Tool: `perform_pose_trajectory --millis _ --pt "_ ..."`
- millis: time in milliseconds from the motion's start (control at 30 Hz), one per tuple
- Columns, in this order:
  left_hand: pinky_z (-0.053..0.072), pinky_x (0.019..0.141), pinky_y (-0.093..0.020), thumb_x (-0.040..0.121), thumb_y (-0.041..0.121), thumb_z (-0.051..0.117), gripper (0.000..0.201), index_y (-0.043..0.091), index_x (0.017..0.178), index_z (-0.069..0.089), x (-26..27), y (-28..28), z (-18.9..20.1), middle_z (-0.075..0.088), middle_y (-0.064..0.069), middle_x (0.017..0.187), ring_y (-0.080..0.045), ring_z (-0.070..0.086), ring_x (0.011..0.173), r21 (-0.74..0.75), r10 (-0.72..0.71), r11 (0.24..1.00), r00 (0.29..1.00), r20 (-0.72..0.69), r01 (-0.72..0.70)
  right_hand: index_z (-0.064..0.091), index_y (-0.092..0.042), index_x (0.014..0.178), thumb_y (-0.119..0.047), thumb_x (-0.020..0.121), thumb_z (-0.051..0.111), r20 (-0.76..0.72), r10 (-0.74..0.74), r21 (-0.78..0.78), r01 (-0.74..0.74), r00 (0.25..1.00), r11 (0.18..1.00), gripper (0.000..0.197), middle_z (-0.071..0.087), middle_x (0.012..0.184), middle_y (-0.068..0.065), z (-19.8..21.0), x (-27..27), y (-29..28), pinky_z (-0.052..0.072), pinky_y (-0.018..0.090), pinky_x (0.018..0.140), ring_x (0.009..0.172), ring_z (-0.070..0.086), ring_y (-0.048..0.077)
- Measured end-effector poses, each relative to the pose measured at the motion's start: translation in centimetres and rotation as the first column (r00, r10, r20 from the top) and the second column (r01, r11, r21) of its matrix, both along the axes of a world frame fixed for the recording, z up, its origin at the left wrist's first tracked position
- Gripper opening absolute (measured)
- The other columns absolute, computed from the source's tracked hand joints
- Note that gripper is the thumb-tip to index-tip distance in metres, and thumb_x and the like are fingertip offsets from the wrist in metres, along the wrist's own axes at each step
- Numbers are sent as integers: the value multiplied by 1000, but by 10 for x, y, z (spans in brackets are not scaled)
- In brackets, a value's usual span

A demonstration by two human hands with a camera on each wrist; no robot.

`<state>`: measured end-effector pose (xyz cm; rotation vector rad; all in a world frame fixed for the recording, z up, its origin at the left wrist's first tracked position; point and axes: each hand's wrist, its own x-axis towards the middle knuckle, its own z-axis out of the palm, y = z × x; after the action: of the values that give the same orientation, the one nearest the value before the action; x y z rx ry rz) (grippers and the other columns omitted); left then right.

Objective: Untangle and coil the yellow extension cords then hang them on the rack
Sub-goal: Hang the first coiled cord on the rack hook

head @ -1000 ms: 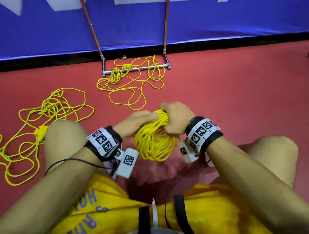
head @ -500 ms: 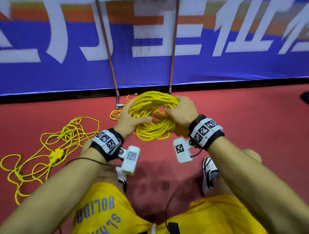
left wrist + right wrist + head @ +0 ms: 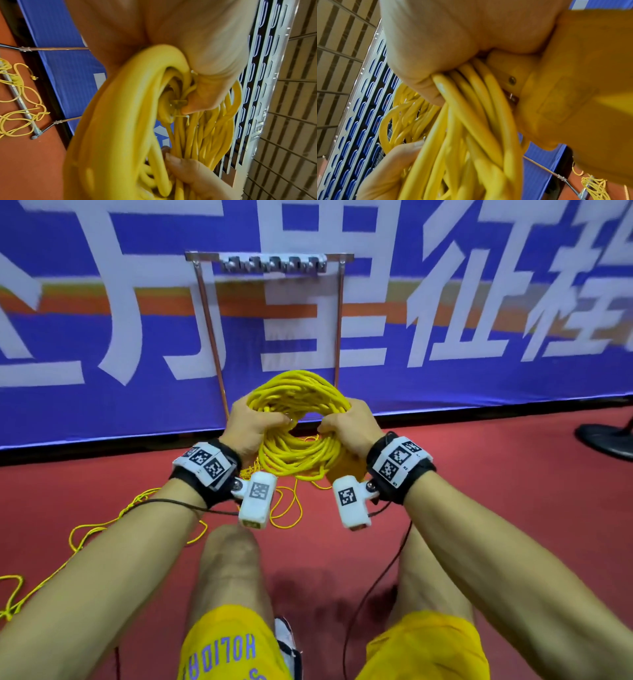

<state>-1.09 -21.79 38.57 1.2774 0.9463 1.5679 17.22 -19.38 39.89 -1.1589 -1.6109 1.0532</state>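
The left hand (image 3: 251, 426) and right hand (image 3: 346, 426) clamp opposite sides of the coiled cord (image 3: 298, 419), held upright in the air. The rack hooks (image 3: 274, 264) lie directly above and beyond it.

An indoor sports hall — red court floor (image 3: 479, 508), blue banner (image 3: 479, 354), tiers of blue seats (image 3: 254, 94) above.

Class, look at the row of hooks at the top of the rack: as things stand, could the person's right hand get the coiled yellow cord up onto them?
Probably yes. The hooks sit above and beyond the coiled cord, with nothing in between. But both the right hand and left hand grip the coil, so they must lift it together.
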Motion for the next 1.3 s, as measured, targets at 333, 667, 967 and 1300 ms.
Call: perform_pose_trajectory --millis 333,667,967,1300 --pt "53 94 -49 61 21 89 70 3 123 61 -5 15 34 71 -17 113 -31 68 104 47 -248 969 944 217 244 47 -18 47 -13 53 65 -171 -135 -61 126 976 990 20 46 54 6 31 -17 24 35 32 53 53 43 21" --pt "55 67 -30 59 -8 68 45 -1 104 67 -20 80 35 74 -10 88 -20 68 74 -72 10 997 1000 -29 -12 61 -6 73 -17 49 69 -239 -76 -108 51 968 993 28 55 66 14 11 -35 96 45 41 60 61 53 25" --pt "55 72 -28 69 -27 68 44 -4 106 65 -58 234 18 76 -3 86 -16 70 79 -91 214 970 969 -125 -226 60 -8 86 3 68 73 -168 -30 -44 23 985 999 24 61 73 5 2 -72 238 46 29 60 63 55 16" --pt "57 72 -34 65 -17 76 34 6 89 71 -90 319 211 76 -1 78 -17 69 73 -145 302 934 940 -161 -325 47 -20 63 5 66 63 -106 -17 -56 11 994 998 29 43 51 -9 198 -108 336 35 27 51 49 40 14"
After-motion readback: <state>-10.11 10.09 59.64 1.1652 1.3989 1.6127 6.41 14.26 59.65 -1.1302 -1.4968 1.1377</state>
